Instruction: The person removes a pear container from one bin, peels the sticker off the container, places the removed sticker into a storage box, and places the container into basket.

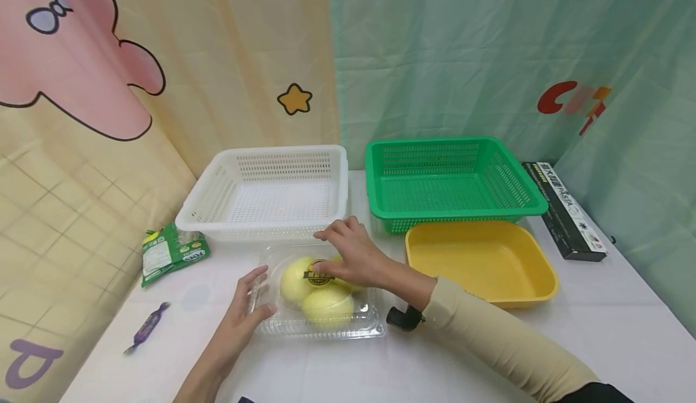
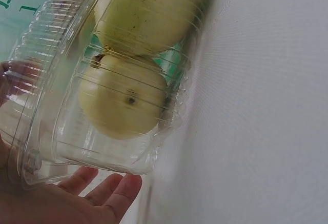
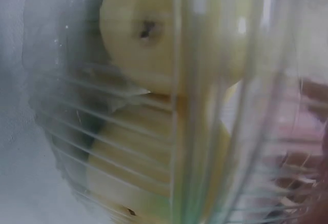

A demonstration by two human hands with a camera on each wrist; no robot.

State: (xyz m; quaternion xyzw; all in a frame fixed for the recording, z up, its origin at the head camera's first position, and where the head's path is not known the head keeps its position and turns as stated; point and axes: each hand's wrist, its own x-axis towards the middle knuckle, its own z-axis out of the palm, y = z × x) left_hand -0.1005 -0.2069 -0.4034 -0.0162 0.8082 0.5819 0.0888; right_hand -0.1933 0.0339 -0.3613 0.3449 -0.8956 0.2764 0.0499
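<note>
A clear plastic clamshell box (image 1: 348,329) of round, pale yellow fruits (image 1: 328,306) lies on the table, its lid carrying a black and gold label. My left hand (image 1: 239,315) holds the box's left end, thumb at the near side and fingers toward the far side. In the left wrist view, the fingers (image 2: 120,196) lie along the box's end. Over the lid is my right hand (image 1: 359,255), its thumb at the label and its other fingers extended toward the far edge. The right wrist view is blurred and shows fruits (image 3: 148,44) through ribbed plastic.
Behind the box stand a white basket (image 1: 261,234) and a green basket (image 1: 457,214). A yellow tray (image 1: 484,264) sits by my right forearm, with a black box (image 1: 565,209) beyond. To the left lie a green snack bag (image 1: 174,252) and a purple-wrapped candy (image 1: 147,328).
</note>
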